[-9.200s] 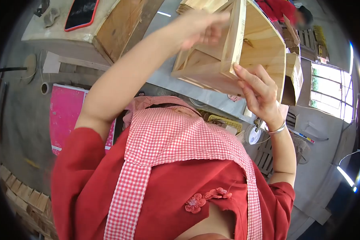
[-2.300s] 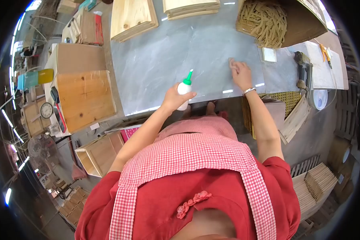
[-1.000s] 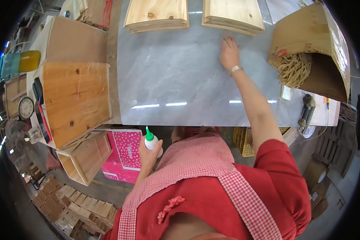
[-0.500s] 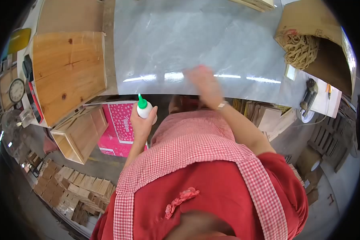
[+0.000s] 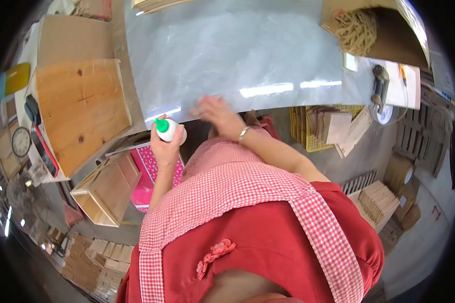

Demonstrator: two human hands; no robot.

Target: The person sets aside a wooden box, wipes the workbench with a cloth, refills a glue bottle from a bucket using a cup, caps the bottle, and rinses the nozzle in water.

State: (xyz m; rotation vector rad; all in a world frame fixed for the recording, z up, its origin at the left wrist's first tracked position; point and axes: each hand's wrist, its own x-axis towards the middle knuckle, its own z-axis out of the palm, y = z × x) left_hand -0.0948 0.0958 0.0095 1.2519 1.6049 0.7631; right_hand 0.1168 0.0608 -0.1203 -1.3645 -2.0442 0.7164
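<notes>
A white bottle (image 5: 176, 132) with a green nozzle cap is gripped in my left hand (image 5: 163, 147), close to the front edge of the grey table (image 5: 227, 55). The nozzle tilts toward the camera's left. My right hand (image 5: 218, 115), with a bracelet at its wrist, hovers at the same edge to the right of the bottle. Its fingers are spread and slightly blurred, and nothing shows in them. Whether it touches the table surface I cannot tell.
Wooden boards (image 5: 159, 4) lie at the table's far edge. A cardboard box (image 5: 384, 30) with rubber bands (image 5: 356, 33) stands at right, near a nail-gun-like tool (image 5: 379, 88). A wooden cabinet (image 5: 81, 108) is at left, above an open wooden box (image 5: 108, 189). A yellow crate (image 5: 316, 144) sits below the table.
My right hand has come back from the far boards to the table's front edge, moving left toward the bottle. My left hand has kept hold of the bottle. The view has shifted.
</notes>
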